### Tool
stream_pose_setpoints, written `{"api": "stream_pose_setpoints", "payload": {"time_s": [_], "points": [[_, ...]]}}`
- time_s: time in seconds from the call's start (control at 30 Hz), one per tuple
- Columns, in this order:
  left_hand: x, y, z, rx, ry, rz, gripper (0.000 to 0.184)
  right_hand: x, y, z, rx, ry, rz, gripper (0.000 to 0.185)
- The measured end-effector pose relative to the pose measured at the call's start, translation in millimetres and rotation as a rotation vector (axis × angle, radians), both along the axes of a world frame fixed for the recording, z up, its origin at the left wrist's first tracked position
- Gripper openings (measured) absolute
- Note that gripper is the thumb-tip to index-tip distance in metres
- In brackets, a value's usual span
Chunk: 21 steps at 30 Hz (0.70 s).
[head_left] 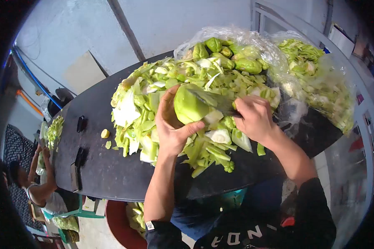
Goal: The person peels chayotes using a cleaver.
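My left hand (170,130) cradles a large green chayote (189,106) from the side and below, the thumb along its lower edge. Its facing side looks smooth and pale green, as if peeled. My right hand (254,118) is wrapped around the handle of a knife (217,99), whose broad blade reaches left to the chayote's upper right side. Where exactly the edge meets the chayote is hard to see. Under both hands spreads a heap of chayote peels and cut pieces (143,99). Whole chayotes (248,65) lie in clear plastic behind the heap.
A clear bag of green slices (320,91) rests on the right of the dark oval table (108,174). Black objects (75,170) lie at its left. Below stands a reddish tub (119,228) with pale pieces. Another person (41,186) handles greens at the far left.
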State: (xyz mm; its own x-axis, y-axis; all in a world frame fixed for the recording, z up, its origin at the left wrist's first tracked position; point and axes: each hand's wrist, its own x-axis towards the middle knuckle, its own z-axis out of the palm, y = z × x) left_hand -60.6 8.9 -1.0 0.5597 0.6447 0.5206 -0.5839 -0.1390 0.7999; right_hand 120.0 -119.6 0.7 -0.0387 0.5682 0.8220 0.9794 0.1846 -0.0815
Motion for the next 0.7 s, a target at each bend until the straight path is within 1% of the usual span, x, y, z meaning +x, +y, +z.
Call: {"api": "stream_pose_setpoints", "payload": {"time_s": [0.1,0.23,0.27,0.3,0.37,0.4,0.43,0.5,0.53,0.63,0.67,0.7], "points": [[-0.5,1.1,-1.3,0.012,0.011,-0.016,0.101,-6.0,-4.0,2.4,0.045,-0.029,0.039,0.022],[-3.0,-1.8,0.7,0.036,0.054,0.0,0.102,-5.3,-0.7,1.8,0.037,-0.066,-0.019,0.02],[-4.8,-2.6,0.3,0.029,0.083,-0.003,0.103,0.4,7.6,1.5,-0.017,-0.021,-0.074,0.018],[-3.1,-2.4,2.7,0.032,0.107,-0.012,0.104,4.2,7.4,-4.2,-0.012,-0.022,-0.083,0.018],[1.3,-2.2,-1.8,0.009,0.031,-0.05,0.105,14.1,8.5,-6.3,-0.12,0.097,-0.151,0.018],[0.8,-2.3,-1.9,0.026,0.044,-0.035,0.105,12.5,5.3,-5.2,-0.111,0.116,-0.155,0.017],[-0.8,-4.7,-2.8,0.015,0.045,-0.031,0.105,8.7,1.3,-3.2,-0.121,0.116,-0.151,0.017],[-1.9,-2.3,0.1,-0.045,0.067,-0.037,0.104,3.0,-1.3,5.3,-0.018,0.02,-0.067,0.017],[-2.2,0.2,-2.0,-0.04,0.05,-0.043,0.104,-2.1,-4.9,9.7,0.009,-0.008,-0.009,0.018],[-2.1,2.8,-6.1,0.031,0.027,-0.038,0.103,-10.1,-8.2,11.4,0.056,-0.05,0.027,0.017],[-1.7,-1.7,-1.5,0.007,0.037,-0.052,0.103,-4.2,-2.9,10.0,0.03,-0.03,0.012,0.015],[-3.0,-3.2,-4.1,0.0,0.044,-0.059,0.103,2.0,6.0,4.1,-0.035,0.022,-0.069,0.013]]}}
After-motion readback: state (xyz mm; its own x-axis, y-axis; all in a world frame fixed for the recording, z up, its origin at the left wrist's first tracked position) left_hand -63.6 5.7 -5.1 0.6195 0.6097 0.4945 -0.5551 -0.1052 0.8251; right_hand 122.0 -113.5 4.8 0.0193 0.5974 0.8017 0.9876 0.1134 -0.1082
